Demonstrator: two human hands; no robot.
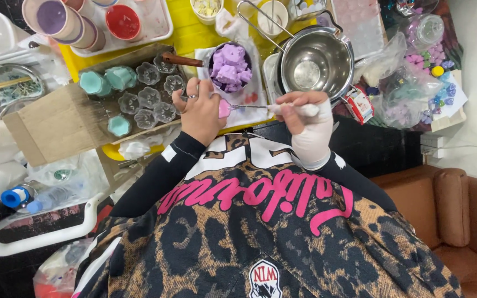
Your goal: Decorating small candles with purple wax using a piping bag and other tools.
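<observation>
Dark cup (231, 69) of lilac wax shapes; left hand (200, 110) pinching small pink piece (224, 108), white-wrapped right hand (305, 118) gripping thin metal tool (249, 106).

moulds (150, 96) left of cup (230, 66), pot (316, 63) right.

the person wears a loose top in a leopard print of tan, brown and black, with large pink cursive lettering across it and a small round white patch low on the front. near the cuffs the print gives way to white and black blocks. under it run tight black long sleeves reaching to both wrists. the left hand (199, 113) is bare apart from a thin ring on one finger. the right hand (305, 124) is covered by a white glove that runs past the wrist, its cuff meeting the black sleeve.
</observation>
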